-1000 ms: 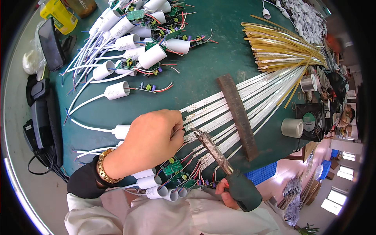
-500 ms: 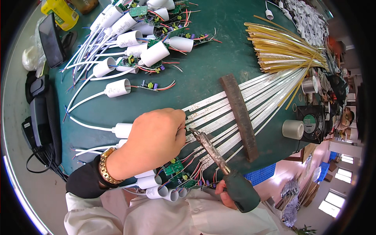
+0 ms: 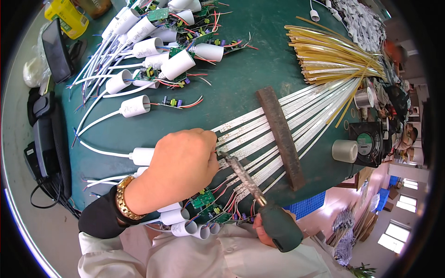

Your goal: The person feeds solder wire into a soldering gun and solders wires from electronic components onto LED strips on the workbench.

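My left hand [image 3: 183,157], with a gold watch on its wrist, is closed in a pinch at the left ends of the white LED strips [image 3: 250,135]. Its fingertips are turned away, so what they pinch is hidden. In my right hand [image 3: 262,231] is a soldering iron [image 3: 245,178] with a dark green handle. The iron's tip reaches the strip ends right beside my left fingers. A rusty metal bar [image 3: 280,139] lies across the strips. Nearer me, red and white wires run from several strips to green circuit boards [image 3: 203,199] and white lamp holders [image 3: 174,216].
White lamp holders [image 3: 177,65] with boards and wires are heaped at the far left. Yellow-backed strip ends [image 3: 329,51] fan out at the far right. A clear tape roll [image 3: 345,151] stands by a black fan [image 3: 366,143]. A phone [image 3: 58,51] and black cases [image 3: 46,129] line the left edge.
The soldering iron and my right hand have shifted slightly left. My left hand keeps its pinch in nearly the same place. The whole view has moved a little.
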Action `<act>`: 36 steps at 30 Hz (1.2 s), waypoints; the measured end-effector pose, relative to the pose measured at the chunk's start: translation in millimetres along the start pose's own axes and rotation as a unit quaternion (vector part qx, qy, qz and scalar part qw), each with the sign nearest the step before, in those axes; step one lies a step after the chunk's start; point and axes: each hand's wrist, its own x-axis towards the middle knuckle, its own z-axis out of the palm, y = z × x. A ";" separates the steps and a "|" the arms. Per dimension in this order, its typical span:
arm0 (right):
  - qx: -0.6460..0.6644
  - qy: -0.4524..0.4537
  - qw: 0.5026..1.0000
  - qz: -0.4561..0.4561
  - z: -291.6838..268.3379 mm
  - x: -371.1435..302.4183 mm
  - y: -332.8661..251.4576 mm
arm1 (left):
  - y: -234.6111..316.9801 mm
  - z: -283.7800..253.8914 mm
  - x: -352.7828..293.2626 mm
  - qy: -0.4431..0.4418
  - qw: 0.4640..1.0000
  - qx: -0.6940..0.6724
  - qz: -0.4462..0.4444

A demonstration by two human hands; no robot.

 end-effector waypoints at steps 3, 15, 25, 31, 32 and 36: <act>0.012 0.010 0.993 0.116 9.1 -8.6 -3.3 | -0.2 -1.3 1.6 -0.008 1.000 0.000 -0.003; 0.133 0.114 0.962 0.209 8.2 12.8 -21.8 | 1.7 -5.1 5.3 -0.050 0.998 0.019 -0.028; 0.236 0.114 0.949 0.172 16.4 -19.6 3.7 | 5.9 -9.6 7.1 -0.062 0.997 0.021 -0.040; 0.232 -0.052 0.971 0.000 -5.8 -16.7 17.4 | 6.6 -10.8 8.0 -0.059 0.998 0.017 -0.020; 0.191 -0.066 0.977 0.069 -5.1 -16.2 16.3 | 6.8 -11.2 8.2 -0.066 0.997 0.013 -0.028; 0.139 -0.007 0.982 0.125 8.2 -12.3 10.0 | 8.5 -12.1 9.0 -0.080 0.996 0.008 -0.046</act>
